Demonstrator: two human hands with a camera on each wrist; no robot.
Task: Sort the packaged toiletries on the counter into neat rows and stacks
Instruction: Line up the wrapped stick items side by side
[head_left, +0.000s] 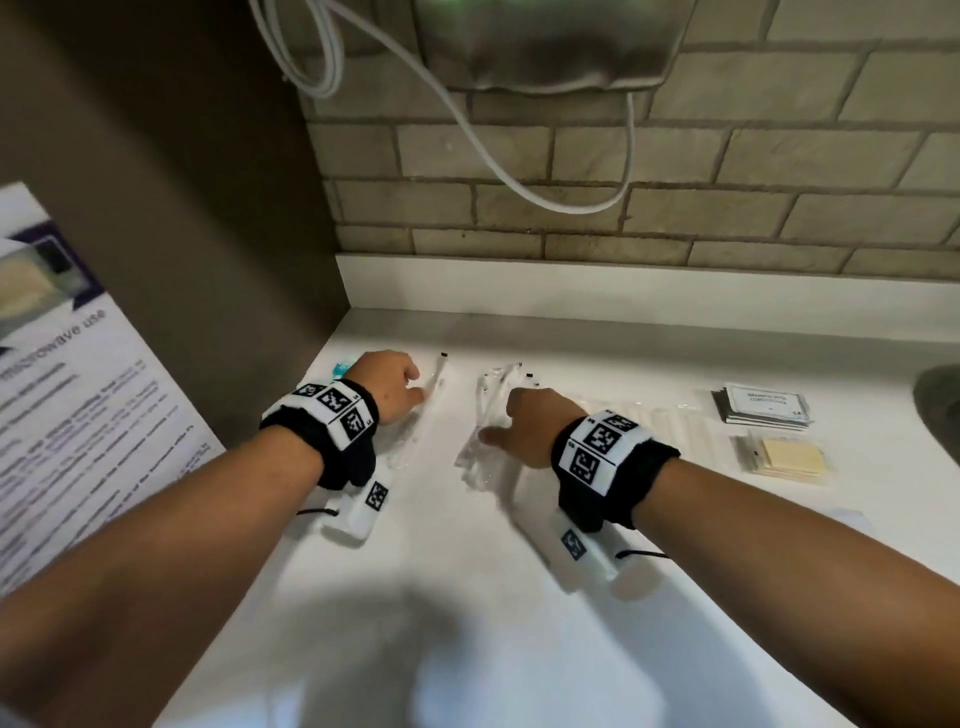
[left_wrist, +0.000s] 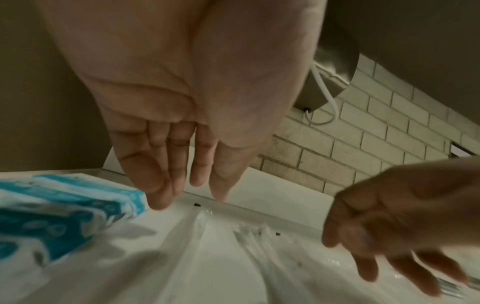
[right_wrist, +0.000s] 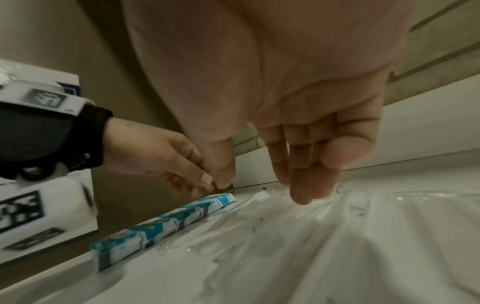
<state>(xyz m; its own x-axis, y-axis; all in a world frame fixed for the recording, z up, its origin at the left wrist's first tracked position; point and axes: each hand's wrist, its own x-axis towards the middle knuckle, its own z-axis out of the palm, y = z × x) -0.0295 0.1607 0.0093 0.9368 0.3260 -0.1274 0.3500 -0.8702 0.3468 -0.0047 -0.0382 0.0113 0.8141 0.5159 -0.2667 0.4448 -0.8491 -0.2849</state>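
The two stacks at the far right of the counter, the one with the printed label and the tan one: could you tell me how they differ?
The labelled stack is dark-edged with a white printed card on top; the tan stack is plain beige. The labelled stack lies nearer the wall, the tan stack nearer the person. Both lie flat, untouched.

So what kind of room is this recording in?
Probably a hotel or guest-room counter: a white counter against a tiled wall, packaged toiletries laid out, and a microwave-use notice.
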